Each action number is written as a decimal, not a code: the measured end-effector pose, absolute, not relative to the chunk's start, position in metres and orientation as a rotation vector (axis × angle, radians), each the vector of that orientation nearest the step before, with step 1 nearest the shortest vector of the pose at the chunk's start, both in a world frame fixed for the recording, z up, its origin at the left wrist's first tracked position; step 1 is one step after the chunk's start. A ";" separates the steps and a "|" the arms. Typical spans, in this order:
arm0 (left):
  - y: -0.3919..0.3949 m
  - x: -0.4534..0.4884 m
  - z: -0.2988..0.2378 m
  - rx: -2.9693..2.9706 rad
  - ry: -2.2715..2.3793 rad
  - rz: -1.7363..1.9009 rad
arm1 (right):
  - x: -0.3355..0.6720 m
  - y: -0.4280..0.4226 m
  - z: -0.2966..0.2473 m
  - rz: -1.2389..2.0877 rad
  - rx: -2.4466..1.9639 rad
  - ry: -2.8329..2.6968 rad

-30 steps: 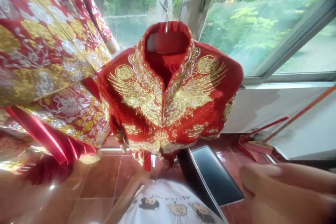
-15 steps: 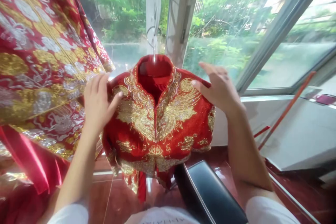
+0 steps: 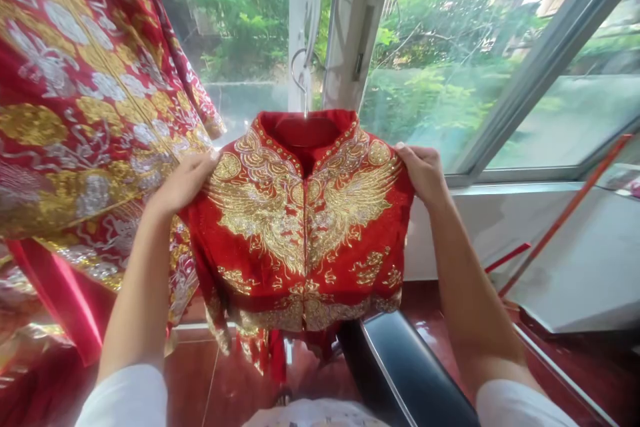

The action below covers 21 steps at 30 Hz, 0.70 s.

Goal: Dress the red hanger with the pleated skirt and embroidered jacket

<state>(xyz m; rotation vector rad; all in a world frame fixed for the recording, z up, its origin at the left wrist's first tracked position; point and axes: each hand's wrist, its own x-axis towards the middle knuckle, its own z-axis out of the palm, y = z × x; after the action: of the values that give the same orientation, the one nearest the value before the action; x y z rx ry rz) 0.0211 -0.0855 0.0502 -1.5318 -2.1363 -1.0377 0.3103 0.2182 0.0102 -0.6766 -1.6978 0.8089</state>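
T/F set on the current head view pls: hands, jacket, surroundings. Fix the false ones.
1. The left hand and right hand hold the red jacket at opposite shoulders. True.
2. The jacket's front is plain red. False: gold embroidery spreads across much of it.
3. A metal hanger hook sticks up above the jacket's neck opening. True.
4. A black, glossy object shows at the jacket's lower right in the picture. True.
5. Both hands wear gloves. False: both are bare.
6. Behind the jacket, in its upper part, is a brick wall. False: a window is there.
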 end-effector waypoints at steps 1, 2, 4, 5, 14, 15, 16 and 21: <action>-0.087 0.031 0.051 -1.496 -2.152 -0.982 | 0.309 0.205 0.004 0.595 -0.704 -1.567; -0.088 0.041 0.052 -1.465 -2.168 -0.928 | 0.305 0.187 -0.002 0.438 -0.711 -1.438; -0.088 0.062 0.054 -1.391 -2.159 -0.848 | 0.292 0.143 -0.015 0.385 -0.658 -1.293; -0.087 0.070 0.055 -1.363 -2.144 -0.822 | 0.283 0.119 -0.021 0.501 -0.578 -1.350; -0.079 0.080 0.048 -1.238 -2.138 -0.846 | 0.215 0.038 -0.021 1.291 -0.361 -1.341; -0.078 0.080 0.048 -1.234 -2.141 -0.845 | 0.214 0.040 -0.020 1.345 -0.366 -1.299; -0.078 0.080 0.047 -1.224 -2.142 -0.841 | 0.213 0.043 -0.019 1.380 -0.370 -1.272; -0.074 0.084 0.045 -1.164 -2.130 -0.833 | 0.214 0.048 -0.022 1.344 -0.396 -1.259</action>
<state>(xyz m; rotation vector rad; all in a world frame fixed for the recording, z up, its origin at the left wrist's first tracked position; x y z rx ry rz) 0.0836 -0.0737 0.0449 -1.1644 -2.1298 -0.8329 0.2144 0.0484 -0.0221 -0.3965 -1.2587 1.3436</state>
